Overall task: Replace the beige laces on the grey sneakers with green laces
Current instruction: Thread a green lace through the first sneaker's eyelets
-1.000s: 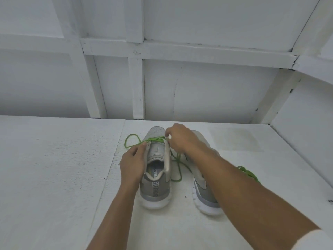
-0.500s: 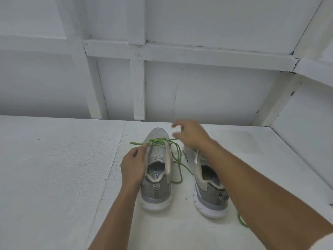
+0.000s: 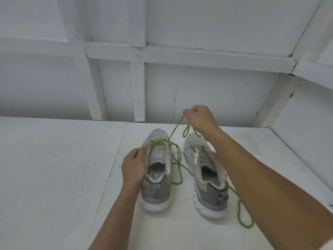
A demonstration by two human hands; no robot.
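The left grey sneaker point(image 3: 158, 179) and the right grey sneaker point(image 3: 205, 179) have white soles, beige eyelet strips and black-and-white chevron heel tabs. The green lace point(image 3: 158, 141) is bright lime. The bench point(image 3: 54, 168) and the panelled wall point(image 3: 207, 91) are white.

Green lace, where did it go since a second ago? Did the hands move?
The right hand, pinching the green lace, lifted up and away from the left sneaker, drawing the lace out taut. The left hand kept its grip on that sneaker's side. The right sneaker stayed where it stood.
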